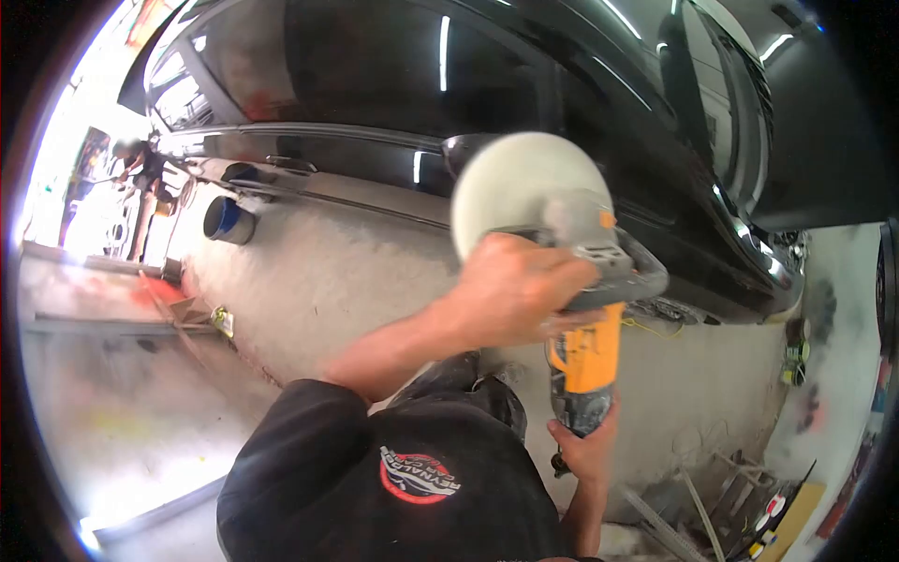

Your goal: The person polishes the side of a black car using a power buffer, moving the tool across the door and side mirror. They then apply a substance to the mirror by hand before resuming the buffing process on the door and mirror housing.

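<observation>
My left hand (pixel 515 281) is wrapped around the black front handle of an orange and black polisher (pixel 592 354). Lower down, my right hand (pixel 590 448) grips the dark rear end of the same machine. A round white pad (pixel 520 183) sits at the polisher's head, held in front of the side of a black car (pixel 370 173). Whether the pad touches the paint cannot be told from this angle. Part of the car's side mirror (pixel 459 150) shows behind the pad's left edge.
A blue-and-dark bucket (pixel 229 222) stands on the concrete floor (pixel 318 253), with another dark bucket (pixel 242 174) near the car. Another person (pixel 145 164) is far off at left. Metal frames and scraps (pixel 693 510) lie at lower right beside a wall. A yellow cord (pixel 655 330) runs below the car.
</observation>
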### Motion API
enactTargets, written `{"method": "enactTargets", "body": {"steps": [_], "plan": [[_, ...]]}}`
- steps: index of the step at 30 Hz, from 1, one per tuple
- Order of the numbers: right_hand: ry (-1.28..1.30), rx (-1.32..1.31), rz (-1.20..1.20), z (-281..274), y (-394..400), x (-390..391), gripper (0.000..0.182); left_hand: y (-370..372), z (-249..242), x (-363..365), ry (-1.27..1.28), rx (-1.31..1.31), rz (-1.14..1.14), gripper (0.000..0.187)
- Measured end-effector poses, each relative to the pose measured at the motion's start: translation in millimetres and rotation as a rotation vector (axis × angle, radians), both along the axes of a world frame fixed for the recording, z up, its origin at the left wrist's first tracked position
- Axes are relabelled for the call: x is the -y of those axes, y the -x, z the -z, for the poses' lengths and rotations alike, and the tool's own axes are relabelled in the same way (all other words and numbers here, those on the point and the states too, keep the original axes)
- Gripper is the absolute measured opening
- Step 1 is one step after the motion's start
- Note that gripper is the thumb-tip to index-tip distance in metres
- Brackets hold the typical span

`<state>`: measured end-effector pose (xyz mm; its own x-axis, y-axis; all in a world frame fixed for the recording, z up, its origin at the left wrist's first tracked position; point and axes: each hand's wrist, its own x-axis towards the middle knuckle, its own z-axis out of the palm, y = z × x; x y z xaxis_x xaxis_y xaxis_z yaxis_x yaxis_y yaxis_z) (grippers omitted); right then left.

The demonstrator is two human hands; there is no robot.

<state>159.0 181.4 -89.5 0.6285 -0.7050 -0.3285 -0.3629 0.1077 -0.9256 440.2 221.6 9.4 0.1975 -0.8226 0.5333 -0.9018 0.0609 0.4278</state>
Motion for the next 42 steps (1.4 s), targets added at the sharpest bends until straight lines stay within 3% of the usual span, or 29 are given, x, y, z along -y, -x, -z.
{"method": "enactTargets", "body": {"steps": [8, 13, 20, 23, 29, 31, 42], "plan": [[0.076, -0.073, 0.039, -20, -6, -29, 0.093, -11, 10, -13, 0.061, -0.003, 0.066, 0.038], [0.198, -0.209, -0.032, -37, -61, -71, 0.102, -66, 6, -75, 0.065, -0.034, 0.038, 0.039], [0.006, -0.273, -0.104, -52, -148, -144, 0.106, -150, 4, -165, 0.023, -0.044, 0.062, 0.04], [0.039, -0.26, -0.094, -48, -162, -168, 0.106, -165, 8, -181, -0.009, -0.035, 0.083, 0.04], [-0.047, -0.278, 0.023, -57, -158, -186, 0.105, -162, -3, -166, -0.007, 0.015, 0.171, 0.038], [0.07, -0.199, 0.06, -46, -147, -188, 0.103, -153, -6, -152, 0.021, 0.027, 0.198, 0.037], [0.01, -0.026, 0.333, -46, -100, -140, 0.083, -96, -3, -43, 0.0, -0.026, 0.261, 0.042]]}}
